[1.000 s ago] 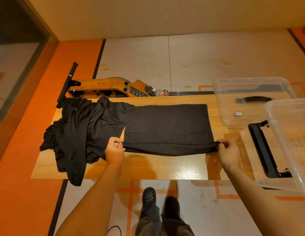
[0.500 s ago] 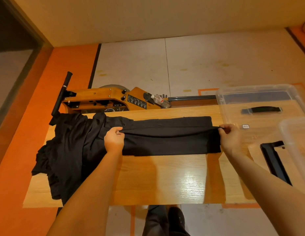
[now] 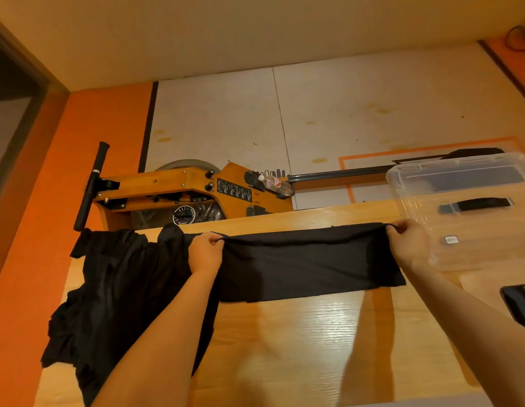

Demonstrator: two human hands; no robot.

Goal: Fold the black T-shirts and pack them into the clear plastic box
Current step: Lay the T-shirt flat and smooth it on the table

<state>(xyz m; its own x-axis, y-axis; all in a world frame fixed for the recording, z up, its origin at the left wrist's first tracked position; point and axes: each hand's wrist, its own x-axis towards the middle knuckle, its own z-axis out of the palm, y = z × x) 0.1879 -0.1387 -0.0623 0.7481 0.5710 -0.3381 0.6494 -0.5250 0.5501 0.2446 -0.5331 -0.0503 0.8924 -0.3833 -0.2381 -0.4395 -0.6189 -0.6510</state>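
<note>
1. A heap of shirts point(image 3: 108, 295) lies unfolded at the table's point(image 3: 314, 348) left end.
2. The left hand point(image 3: 205, 254) and right hand point(image 3: 409, 245) each pinch an end of a half-folded shirt point(image 3: 308, 268).
3. The clear box point(image 3: 466, 207), far right, looks empty; packing has not begun.

Black T-shirt point(image 3: 308, 268) lying folded into a long band across the wooden table, its far edge lifting slightly. Heap of black T-shirts point(image 3: 114, 295) sitting crumpled at the left (overhanging the edge). Clear box point(image 3: 402, 183) standing at the right, touching the band.
</note>
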